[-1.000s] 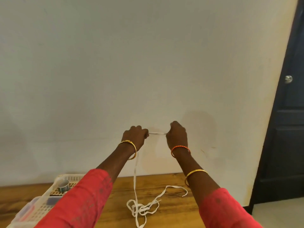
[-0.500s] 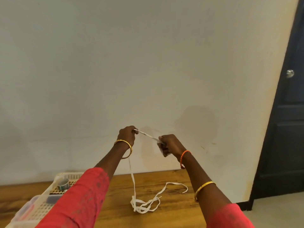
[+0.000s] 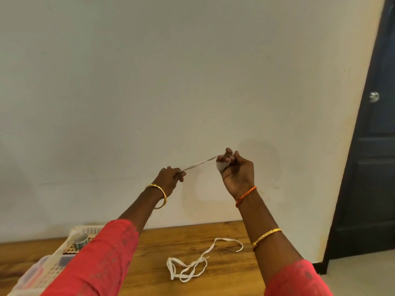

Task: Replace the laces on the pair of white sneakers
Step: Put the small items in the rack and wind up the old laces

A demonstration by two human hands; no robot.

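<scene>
Right hand (image 3: 237, 170) risen since earlier, bunching white lace (image 3: 197, 164) (taut), left hand (image 3: 170, 178) pinching its other end

**What I can't make out from the head camera**

My left sleeve (image 3: 100, 259) covers much of the white basket (image 3: 53, 272), whose contents blur together. The bundle in my right hand (image 3: 236, 171) is mostly buried under curled fingers. The door (image 3: 372, 167) runs off the right edge.

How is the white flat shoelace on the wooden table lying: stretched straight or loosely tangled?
Loosely tangled: the white flat shoelace lies in slack overlapping loops on the wooden table, one end curving toward the right forearm.
</scene>
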